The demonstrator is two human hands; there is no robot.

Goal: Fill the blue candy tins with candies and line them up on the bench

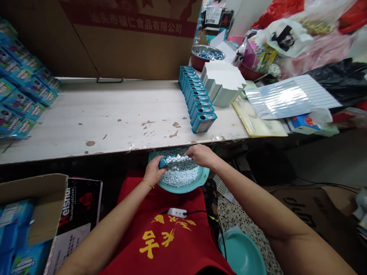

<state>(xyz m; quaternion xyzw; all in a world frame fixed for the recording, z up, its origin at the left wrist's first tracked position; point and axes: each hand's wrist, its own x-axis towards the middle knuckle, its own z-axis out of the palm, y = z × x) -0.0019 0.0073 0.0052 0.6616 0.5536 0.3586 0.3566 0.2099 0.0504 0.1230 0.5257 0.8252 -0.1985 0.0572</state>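
Just below the table's chipped front edge (pixel 120 149), the left hand (pixel 151 172) grips a small blue tin (pixel 164 162) over a teal basin (pixel 203 178) of pale candies (pixel 179 177), the right hand (pixel 202 156), fingers pressed together, resting on the heap beside it.

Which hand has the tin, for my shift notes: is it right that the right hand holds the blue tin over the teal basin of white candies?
No, the hand is wrong: the head view shows the left hand holding the blue tin over the teal basin of white candies; the right hand is beside the tin.
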